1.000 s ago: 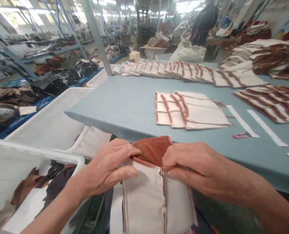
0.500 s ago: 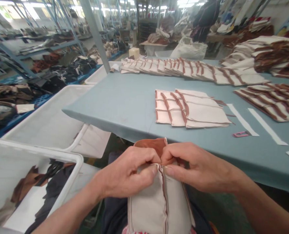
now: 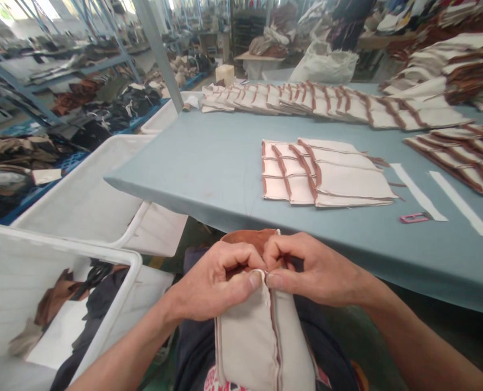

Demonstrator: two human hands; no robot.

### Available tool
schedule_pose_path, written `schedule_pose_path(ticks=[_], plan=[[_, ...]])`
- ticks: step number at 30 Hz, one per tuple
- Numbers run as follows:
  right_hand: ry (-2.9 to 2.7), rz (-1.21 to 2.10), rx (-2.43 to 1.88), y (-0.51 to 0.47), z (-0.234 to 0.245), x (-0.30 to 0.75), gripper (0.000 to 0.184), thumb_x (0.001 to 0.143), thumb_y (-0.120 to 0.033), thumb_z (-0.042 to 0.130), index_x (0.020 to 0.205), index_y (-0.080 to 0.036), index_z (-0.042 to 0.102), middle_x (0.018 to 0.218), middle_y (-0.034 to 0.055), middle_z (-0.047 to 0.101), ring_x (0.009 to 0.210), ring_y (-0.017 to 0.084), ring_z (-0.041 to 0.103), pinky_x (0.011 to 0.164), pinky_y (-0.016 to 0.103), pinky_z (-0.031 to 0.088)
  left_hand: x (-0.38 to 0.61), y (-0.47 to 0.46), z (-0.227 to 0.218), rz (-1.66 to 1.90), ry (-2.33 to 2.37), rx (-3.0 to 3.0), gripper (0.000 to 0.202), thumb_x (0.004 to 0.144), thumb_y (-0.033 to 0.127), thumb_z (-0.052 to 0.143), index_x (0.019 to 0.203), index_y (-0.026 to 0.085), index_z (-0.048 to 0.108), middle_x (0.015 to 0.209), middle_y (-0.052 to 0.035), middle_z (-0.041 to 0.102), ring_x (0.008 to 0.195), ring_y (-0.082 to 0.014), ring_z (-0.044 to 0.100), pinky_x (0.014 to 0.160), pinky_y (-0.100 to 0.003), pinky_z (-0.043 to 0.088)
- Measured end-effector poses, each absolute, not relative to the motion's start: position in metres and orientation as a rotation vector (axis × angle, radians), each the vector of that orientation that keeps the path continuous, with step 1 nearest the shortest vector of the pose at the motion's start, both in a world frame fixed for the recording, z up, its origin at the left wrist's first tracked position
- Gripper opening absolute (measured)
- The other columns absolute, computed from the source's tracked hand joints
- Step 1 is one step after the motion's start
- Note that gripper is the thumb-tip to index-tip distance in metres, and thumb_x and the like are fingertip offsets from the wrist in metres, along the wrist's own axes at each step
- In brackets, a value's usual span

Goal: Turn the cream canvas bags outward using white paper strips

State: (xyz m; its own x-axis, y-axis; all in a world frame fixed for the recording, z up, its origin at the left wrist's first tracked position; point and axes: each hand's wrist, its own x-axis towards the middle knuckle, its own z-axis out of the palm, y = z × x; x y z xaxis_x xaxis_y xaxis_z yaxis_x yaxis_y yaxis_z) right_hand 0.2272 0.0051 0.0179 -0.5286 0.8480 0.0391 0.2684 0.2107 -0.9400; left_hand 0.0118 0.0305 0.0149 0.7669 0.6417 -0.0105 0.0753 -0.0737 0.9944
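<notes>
A cream fabric pouch (image 3: 249, 336) with a rust-brown lining and a seam down its middle rests over my lap, below the table edge. My left hand (image 3: 219, 279) is closed on the pouch's top edge, thumb pressed on the cream cloth. My right hand (image 3: 306, 269) pinches the same edge from the right, its thumb tip touching my left thumb at the seam. The brown lining (image 3: 245, 237) shows just above my knuckles. On the blue-grey table (image 3: 209, 163) lies a small fanned stack of finished cream pieces (image 3: 323, 174).
A long row of cream-and-brown pieces (image 3: 326, 103) runs along the table's far side, with more piles (image 3: 449, 65) at right. White paper strips (image 3: 418, 193) and a pink clip (image 3: 414, 218) lie near the right. White plastic bins (image 3: 74, 201) stand at left; the nearest one (image 3: 54, 304) holds dark scraps.
My hands have closed together on the pouch's top edge, folding the brown lining inward so less of it shows. The pouch has dropped slightly lower toward my lap.
</notes>
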Motion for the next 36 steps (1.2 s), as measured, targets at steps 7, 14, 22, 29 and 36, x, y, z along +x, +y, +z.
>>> schedule_pose_path(ticks=[7, 14, 22, 29, 36], plan=[[-1.963, 1.225, -1.145, -0.003, 0.019, 0.224, 0.016, 0.087, -0.02, 0.059, 0.072, -0.019, 0.053, 0.066, -0.0049, 0.052, 0.06, 0.009, 0.044, 0.056, 0.021, 0.034, 0.014, 0.029, 0.019, 0.511, 0.6, 1.605, 0.027, 0.084, 0.033, 0.073, 0.072, 0.015, 0.056, 0.065, 0.0044, 0.049, 0.059, -0.0084, 0.039, 0.054, -0.02, 0.032], [-1.948, 1.217, -1.114, -0.006, 0.01, 0.232, 0.012, 0.097, -0.028, 0.063, 0.089, -0.018, 0.062, 0.08, -0.0035, 0.062, 0.062, 0.008, 0.049, 0.055, 0.019, 0.039, 0.006, 0.032, 0.023, 0.441, 0.578, 1.77, 0.027, 0.1, 0.029, 0.058, 0.077, 0.015, 0.059, 0.069, 0.0038, 0.052, 0.063, -0.0087, 0.042, 0.059, -0.021, 0.035], [-2.156, 0.563, -1.014, -0.012, 0.015, 0.228, 0.011, 0.1, -0.013, 0.056, 0.097, -0.018, 0.066, 0.083, -0.0003, 0.075, 0.069, 0.011, 0.065, 0.067, 0.022, 0.049, 0.0, 0.024, 0.024, 0.513, 0.682, 1.87, 0.018, 0.098, 0.022, 0.058, 0.085, 0.014, 0.067, 0.074, 0.002, 0.063, 0.068, -0.009, 0.054, 0.065, -0.019, 0.042], [-2.367, 0.066, -0.869, -0.013, 0.021, 0.224, 0.025, 0.104, -0.012, 0.052, 0.084, -0.017, 0.067, 0.083, 0.0056, 0.077, 0.073, 0.017, 0.071, 0.07, 0.029, 0.052, 0.001, 0.021, 0.024, 0.534, 0.731, 1.908, 0.018, 0.096, 0.02, 0.057, 0.085, 0.013, 0.069, 0.074, 0.0011, 0.065, 0.067, -0.0089, 0.056, 0.063, -0.019, 0.043], [-2.543, 0.025, -0.868, -0.013, 0.036, 0.227, 0.031, 0.101, -0.009, 0.049, 0.076, -0.017, 0.066, 0.069, 0.0019, 0.067, 0.058, 0.015, 0.06, 0.054, 0.031, 0.038, 0.004, 0.017, 0.025, 0.547, 0.751, 1.956, 0.014, 0.088, 0.012, 0.055, 0.078, 0.014, 0.064, 0.066, 0.005, 0.055, 0.059, -0.0069, 0.047, 0.055, -0.018, 0.036]])
